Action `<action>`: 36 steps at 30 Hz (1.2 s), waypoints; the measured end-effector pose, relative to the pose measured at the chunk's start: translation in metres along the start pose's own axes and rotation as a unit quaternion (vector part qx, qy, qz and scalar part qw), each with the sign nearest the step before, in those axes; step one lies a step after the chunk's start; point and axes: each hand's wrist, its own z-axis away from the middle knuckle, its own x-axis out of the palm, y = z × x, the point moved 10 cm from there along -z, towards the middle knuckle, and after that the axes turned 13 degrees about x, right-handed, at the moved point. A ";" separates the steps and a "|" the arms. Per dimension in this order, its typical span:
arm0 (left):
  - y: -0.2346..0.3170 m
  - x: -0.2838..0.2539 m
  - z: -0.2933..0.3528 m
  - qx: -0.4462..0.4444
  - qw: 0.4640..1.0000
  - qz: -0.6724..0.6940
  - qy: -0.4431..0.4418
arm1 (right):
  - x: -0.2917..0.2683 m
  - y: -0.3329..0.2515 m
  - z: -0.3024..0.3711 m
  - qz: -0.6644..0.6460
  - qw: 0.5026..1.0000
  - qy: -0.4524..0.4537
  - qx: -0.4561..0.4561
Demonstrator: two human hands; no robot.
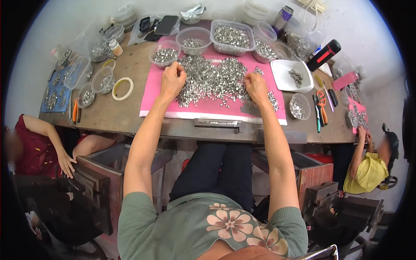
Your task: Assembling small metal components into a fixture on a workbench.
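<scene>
A wide pile of small silvery metal pieces [212,80] lies on a pink mat [151,93] in front of me. My left hand [174,79] is at the pile's left edge, just below a round tub of metal pieces [164,56]. Its fingers are bent and pressed together; whatever sits between them is hidden. At the right edge of the pile is my right hand [256,87], fingertips drawn together on or just over the pieces. Too little shows to name anything in its grip. A smaller heap [273,101] lies beside the right wrist.
Behind the pile stand a rectangular tub [232,38] and a round tub [193,41] of pieces. To the right are a white tray [292,75], a small tub [299,106], orange-handled scissors [321,104] and a black bottle [324,55]. Tape [123,89] lies left. People sit at both sides.
</scene>
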 end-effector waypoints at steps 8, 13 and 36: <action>-0.008 0.000 0.005 -0.002 1.000 0.015 -0.027 | -0.029 -0.021 0.048 -0.137 0.990 -0.036 -0.008; 0.002 -0.010 0.013 0.029 0.999 0.032 -0.007 | -0.038 -0.063 0.135 -0.201 0.971 -0.116 -0.061; 0.098 -0.008 0.077 -0.096 0.969 0.222 -0.054 | -0.037 -0.075 0.159 -0.143 0.982 -0.073 -0.103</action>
